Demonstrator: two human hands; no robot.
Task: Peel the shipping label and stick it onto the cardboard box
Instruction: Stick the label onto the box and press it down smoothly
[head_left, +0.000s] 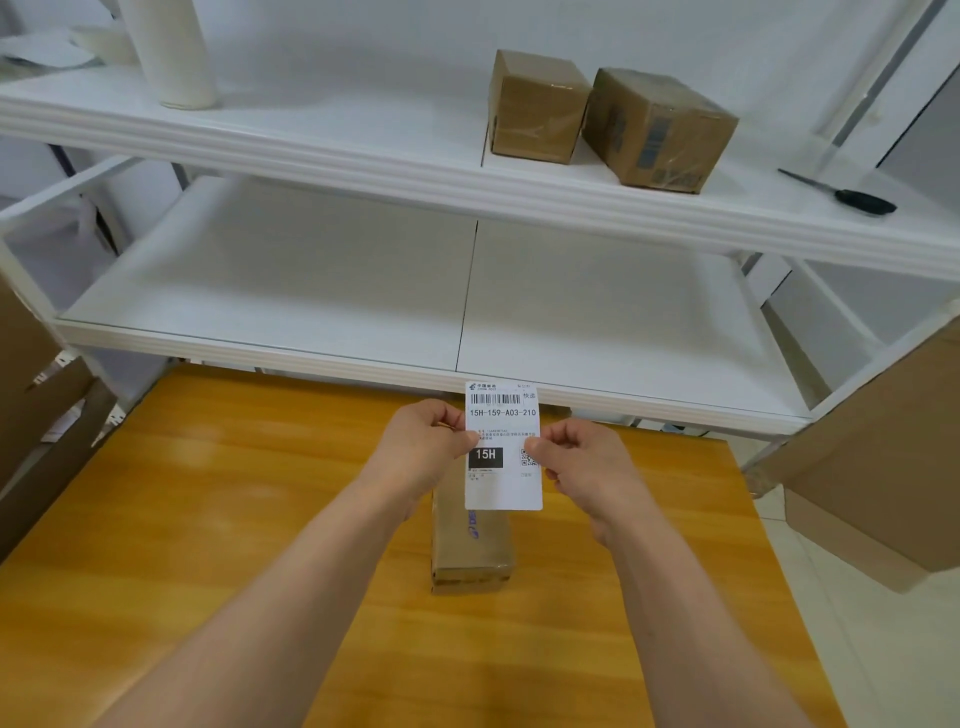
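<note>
- The shipping label (503, 447) is showing white, with a black barcode, black code lettering, a black block carrying white characters, and a small black QR pattern.
- The cardboard box (470, 545) is showing plain brown, with a blue printed mark on top.
- The table (208, 519) is showing orange-yellow wood grain.
- The shelving (363, 291) is showing white.
- Two boxes (613, 119) on the upper shelf are showing brown, one with grey-blue print.
- The scissors (857, 200) are showing black handles.

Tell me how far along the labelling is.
Done: nothing stuck yet; whether the backing is peeled can't be told. In hand: left hand and right hand pinch the shipping label above the cardboard box. Left: pressing it onto the box.
</note>
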